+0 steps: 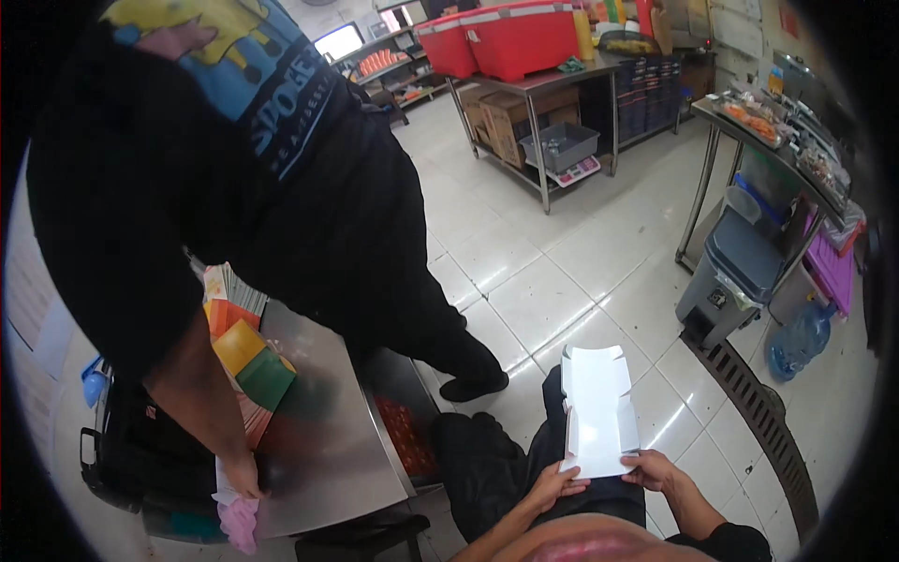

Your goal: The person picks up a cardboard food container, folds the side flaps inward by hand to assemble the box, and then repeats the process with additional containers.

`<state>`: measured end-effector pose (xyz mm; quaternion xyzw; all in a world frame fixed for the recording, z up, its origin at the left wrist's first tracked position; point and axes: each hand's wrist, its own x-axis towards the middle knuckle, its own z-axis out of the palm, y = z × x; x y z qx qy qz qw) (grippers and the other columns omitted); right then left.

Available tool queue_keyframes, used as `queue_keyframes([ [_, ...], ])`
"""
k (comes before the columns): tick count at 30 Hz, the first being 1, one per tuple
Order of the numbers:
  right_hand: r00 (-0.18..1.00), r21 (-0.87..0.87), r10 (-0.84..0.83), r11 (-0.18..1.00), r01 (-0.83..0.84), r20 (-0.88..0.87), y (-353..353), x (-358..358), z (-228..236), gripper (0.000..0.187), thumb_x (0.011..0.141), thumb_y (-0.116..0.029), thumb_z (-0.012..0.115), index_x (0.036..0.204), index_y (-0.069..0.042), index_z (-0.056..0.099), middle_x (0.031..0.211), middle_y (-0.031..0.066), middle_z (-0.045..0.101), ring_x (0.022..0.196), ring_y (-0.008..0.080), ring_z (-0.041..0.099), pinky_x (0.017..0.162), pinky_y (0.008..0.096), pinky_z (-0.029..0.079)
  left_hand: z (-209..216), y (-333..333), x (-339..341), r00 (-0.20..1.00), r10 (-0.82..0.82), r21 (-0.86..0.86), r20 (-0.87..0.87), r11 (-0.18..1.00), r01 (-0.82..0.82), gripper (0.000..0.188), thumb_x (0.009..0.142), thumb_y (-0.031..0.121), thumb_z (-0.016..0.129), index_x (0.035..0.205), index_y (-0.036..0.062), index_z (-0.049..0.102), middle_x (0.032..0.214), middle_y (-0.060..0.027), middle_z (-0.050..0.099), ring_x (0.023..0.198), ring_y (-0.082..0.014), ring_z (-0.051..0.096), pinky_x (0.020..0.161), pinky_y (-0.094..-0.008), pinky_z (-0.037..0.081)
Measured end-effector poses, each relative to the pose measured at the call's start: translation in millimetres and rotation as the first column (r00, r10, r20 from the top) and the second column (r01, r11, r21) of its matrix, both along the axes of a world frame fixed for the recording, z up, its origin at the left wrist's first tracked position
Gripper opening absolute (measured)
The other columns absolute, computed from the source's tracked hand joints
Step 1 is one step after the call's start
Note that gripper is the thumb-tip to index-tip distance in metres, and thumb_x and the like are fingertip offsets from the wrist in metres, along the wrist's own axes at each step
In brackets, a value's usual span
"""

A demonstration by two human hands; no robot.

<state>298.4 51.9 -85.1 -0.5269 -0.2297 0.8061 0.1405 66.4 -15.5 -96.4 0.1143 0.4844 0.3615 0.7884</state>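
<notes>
A flat white cardboard box blank with cut flaps lies over my lap, its far end pointing away from me. My left hand grips its near left corner. My right hand pinches its near right edge. Both forearms come in from the lower edge. My legs in dark trousers are underneath the box.
A person in a black shirt stands at the left, one hand on a steel table with stacks of coloured cards. A grey bin, a floor drain, a water jug and steel tables with red crates stand beyond.
</notes>
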Motion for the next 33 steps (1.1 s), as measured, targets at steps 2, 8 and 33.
queue_keyframes([
  [2, 0.976, 0.152, 0.052, 0.985, -0.085, 0.21, 1, -1, -1, 0.029, 0.08, -0.011, 0.063, 0.106, 0.002, 0.057, 0.093, 0.0072, 0.062, 0.074, 0.0163, 0.061, 0.058, 0.026, 0.054, 1, 0, -3, 0.999, -0.037, -0.023, -0.024, 0.999, 0.036, 0.041, 0.089, 0.018, 0.053, 0.123, -0.002, 0.041, 0.114, -0.0153, 0.053, 0.095, -0.0251, 0.06, 0.079, -0.0328, 0.052],
  [8, 0.587, 0.404, 0.146, 0.593, -0.696, 0.797, 29, -21, 12, 0.031, 0.072, -0.023, 0.061, 0.082, 0.006, 0.064, 0.075, 0.0217, 0.063, 0.072, 0.0314, 0.063, 0.067, 0.0392, 0.05, -11, -6, 10, 0.93, -0.202, 0.044, -0.307, 0.973, 0.226, 0.033, 0.088, 0.028, 0.054, 0.104, -0.0011, 0.059, 0.094, -0.0099, 0.065, 0.081, -0.0156, 0.064, 0.066, -0.0261, 0.053],
  [33, 0.506, 0.448, 0.039, 0.41, -0.795, 0.862, -11, -74, 8, 0.05, 0.084, -0.033, 0.051, 0.11, 0.009, 0.041, 0.106, 0.0256, 0.05, 0.106, 0.0393, 0.047, 0.094, 0.0588, 0.027, 24, 20, -17, 0.356, -0.197, 0.006, -0.913, 0.868, 0.497, 0.039, 0.085, 0.036, 0.046, 0.079, 0.0019, 0.066, 0.071, -0.0136, 0.065, 0.069, -0.0307, 0.064, 0.072, -0.0399, 0.05],
])
